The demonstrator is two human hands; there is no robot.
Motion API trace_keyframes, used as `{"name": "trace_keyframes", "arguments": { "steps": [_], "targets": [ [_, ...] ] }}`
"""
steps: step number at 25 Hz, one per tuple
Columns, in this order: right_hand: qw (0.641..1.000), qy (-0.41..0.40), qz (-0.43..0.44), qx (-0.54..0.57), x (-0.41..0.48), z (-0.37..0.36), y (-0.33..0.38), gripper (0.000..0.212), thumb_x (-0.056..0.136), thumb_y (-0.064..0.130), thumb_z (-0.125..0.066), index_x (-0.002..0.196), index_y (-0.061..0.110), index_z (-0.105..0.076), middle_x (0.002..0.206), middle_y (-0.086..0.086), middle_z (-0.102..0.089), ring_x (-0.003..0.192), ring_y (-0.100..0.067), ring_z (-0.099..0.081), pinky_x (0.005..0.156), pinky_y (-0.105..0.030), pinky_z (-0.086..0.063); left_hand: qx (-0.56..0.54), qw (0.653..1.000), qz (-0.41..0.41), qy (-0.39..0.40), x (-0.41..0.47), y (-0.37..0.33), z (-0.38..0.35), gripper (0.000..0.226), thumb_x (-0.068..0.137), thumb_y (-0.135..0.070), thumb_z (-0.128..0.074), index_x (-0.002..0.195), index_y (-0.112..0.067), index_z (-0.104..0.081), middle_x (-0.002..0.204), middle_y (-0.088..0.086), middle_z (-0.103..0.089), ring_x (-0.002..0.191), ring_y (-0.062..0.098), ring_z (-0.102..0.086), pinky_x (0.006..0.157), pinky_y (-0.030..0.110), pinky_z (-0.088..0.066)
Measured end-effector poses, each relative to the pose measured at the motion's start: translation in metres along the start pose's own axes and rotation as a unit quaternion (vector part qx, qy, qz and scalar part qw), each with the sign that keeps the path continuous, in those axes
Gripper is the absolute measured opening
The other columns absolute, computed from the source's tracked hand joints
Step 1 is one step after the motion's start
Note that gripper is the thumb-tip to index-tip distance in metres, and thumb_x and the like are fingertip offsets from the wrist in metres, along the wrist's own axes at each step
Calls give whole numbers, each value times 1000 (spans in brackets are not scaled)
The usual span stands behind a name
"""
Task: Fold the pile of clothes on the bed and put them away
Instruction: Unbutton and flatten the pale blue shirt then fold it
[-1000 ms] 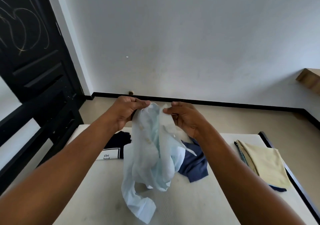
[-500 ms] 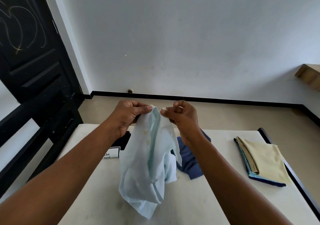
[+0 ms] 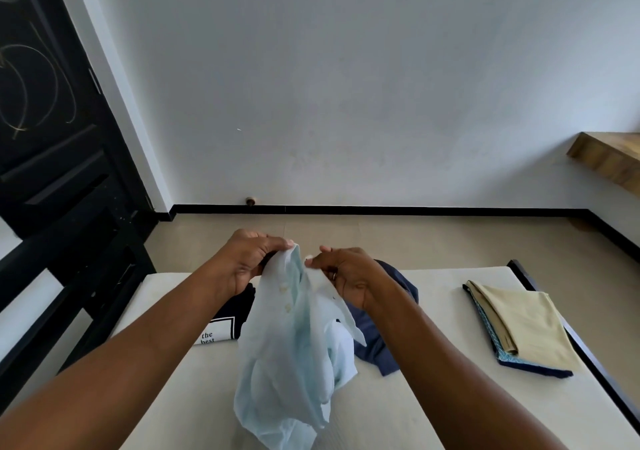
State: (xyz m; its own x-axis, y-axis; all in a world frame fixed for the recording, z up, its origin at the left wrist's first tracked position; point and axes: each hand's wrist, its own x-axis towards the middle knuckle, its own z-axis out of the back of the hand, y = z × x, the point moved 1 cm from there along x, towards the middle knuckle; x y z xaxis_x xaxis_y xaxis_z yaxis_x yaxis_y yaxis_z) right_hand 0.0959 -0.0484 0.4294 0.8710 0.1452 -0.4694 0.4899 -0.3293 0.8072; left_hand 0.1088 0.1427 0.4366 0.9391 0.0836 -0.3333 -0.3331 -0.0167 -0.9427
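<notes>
A pale blue button shirt [image 3: 291, 356] hangs crumpled above the cream mattress [image 3: 415, 404], held up by both hands. My left hand [image 3: 247, 262] pinches its top edge beside the button placket. My right hand [image 3: 349, 275] pinches the other top edge, a small gap from the left. Behind the shirt lie a navy garment [image 3: 381, 345] and a dark garment with a white printed label [image 3: 225, 325], both partly hidden. At the right of the mattress sits a folded stack, beige on top of blue patterned cloth [image 3: 519, 328].
A black bed frame [image 3: 595, 356] edges the mattress on the right. A black door [image 3: 45, 120] and black rails [image 3: 69, 269] stand at the left. A wooden ledge [image 3: 609, 159] juts from the right wall. Beige floor [image 3: 381, 238] lies beyond the bed.
Both hands have lowered a little and drawn slightly apart with the shirt. The dangling sleeve has gathered up, and the shirt hangs more bunched than a second ago.
</notes>
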Motion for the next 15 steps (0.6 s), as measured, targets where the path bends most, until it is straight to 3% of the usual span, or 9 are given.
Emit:
{"name": "trace_keyframes", "arguments": {
  "steps": [3,7,10,15],
  "targets": [
    [998,-10,8,63,5,6,0,40,85,-17,-71,116,3,-55,89,-13,-62,66,-21,-60,63,-34,-60,-20,1000,7,5,-4,3,2,23,76,-8,-87,88,5,-72,85,19,-73,68,24,-68,72,35,-56],
    [995,4,70,68,0,10,12,32,83,-16,-73,92,11,-59,75,-10,-64,62,-20,-64,65,-32,-59,-28,999,-18,12,-18,-7,2,30,76,-8,-86,97,9,-75,93,21,-77,74,24,-71,69,30,-60],
    [989,37,141,34,-16,2,18,34,83,-12,-77,98,11,-58,88,-17,-74,75,-26,-71,71,-34,-62,-25,999,-46,5,-30,-19,-1,29,72,-10,-89,95,3,-76,89,15,-78,74,20,-72,70,29,-61],
    [962,42,262,-69,-23,-16,18,32,80,-10,-81,91,9,-57,104,-30,-73,90,-30,-74,85,-40,-62,-24,996,-83,-2,-43,-27,-5,28,77,-7,-86,100,6,-76,94,19,-78,80,22,-74,80,33,-61]
  ]
}}
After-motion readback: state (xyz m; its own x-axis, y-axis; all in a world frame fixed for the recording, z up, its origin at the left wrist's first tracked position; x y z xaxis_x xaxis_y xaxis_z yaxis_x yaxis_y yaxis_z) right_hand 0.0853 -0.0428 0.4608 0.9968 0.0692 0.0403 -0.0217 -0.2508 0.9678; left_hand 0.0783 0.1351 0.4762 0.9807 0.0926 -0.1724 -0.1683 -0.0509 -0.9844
